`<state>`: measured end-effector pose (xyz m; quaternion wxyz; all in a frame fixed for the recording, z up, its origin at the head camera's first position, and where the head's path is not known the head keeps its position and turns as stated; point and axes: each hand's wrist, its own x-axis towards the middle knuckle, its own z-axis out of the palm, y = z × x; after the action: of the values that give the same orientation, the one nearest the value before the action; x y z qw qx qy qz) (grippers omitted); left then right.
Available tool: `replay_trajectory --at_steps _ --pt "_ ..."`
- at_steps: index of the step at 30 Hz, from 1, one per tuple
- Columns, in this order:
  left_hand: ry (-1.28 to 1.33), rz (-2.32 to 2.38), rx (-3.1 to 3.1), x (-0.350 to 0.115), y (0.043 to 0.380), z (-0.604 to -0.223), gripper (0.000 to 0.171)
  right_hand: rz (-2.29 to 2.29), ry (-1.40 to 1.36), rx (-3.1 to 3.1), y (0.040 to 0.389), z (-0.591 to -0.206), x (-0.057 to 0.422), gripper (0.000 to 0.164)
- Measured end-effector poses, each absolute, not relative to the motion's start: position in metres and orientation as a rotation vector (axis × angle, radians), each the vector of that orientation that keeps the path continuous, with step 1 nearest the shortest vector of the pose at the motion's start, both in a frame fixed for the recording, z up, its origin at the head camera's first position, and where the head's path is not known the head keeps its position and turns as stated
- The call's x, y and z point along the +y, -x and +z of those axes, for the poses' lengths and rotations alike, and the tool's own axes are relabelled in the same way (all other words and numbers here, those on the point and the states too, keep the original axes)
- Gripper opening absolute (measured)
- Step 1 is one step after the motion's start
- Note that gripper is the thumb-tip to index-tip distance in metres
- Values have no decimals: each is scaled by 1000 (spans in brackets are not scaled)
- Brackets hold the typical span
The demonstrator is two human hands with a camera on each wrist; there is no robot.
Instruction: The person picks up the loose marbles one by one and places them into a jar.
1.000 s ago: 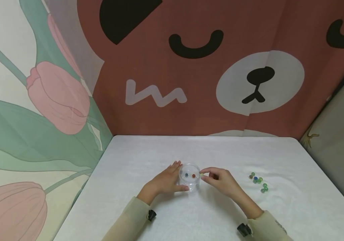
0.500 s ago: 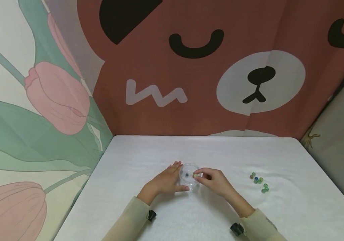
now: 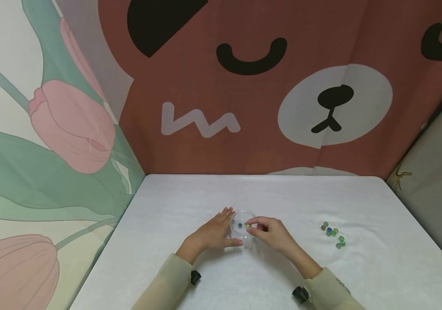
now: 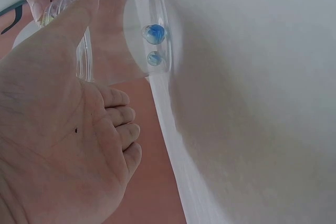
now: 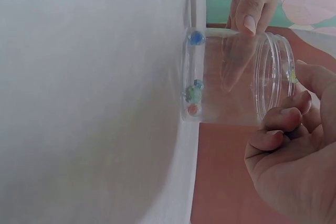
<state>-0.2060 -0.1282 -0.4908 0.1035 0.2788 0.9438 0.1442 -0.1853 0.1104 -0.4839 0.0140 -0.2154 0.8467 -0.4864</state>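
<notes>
A clear jar [image 3: 242,217] stands upright on the white cloth. In the right wrist view, blue [image 5: 197,38], green [image 5: 192,95] and red [image 5: 193,109] marbles lie on its bottom. My left hand [image 3: 214,231] rests against the jar's left side, its fingers stretched along the far side and its thumb at the near side. Over the jar's mouth, my right hand [image 3: 276,234] pinches a yellow-green marble [image 3: 247,225] between thumb and forefinger. In the right wrist view that marble [image 5: 293,74] shows at the rim, partly hidden by the fingers.
Several loose glass marbles [image 3: 334,234], mostly green, lie on the white tabletop [image 3: 290,193] to the right of my right hand. A brown bear-print cloth [image 3: 190,150] hangs behind the table, and a tulip-print cloth [image 3: 77,129] hangs on the left.
My right hand has moved left from beside the jar's right rim to over its mouth, carrying the yellow-green marble. My left hand and the jar have stayed put.
</notes>
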Motion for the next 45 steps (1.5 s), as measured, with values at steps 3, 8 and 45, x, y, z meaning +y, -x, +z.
replay_trajectory --at_steps 3,8,45 --pt "-821 431 2782 -128 205 -490 106 -1514 653 2640 186 -484 110 18" --pt "-825 432 2783 -127 205 -488 105 -1535 627 2625 186 -484 109 30" --pt "-777 434 2778 -127 205 -488 108 -1551 489 2679 170 -481 148 33"
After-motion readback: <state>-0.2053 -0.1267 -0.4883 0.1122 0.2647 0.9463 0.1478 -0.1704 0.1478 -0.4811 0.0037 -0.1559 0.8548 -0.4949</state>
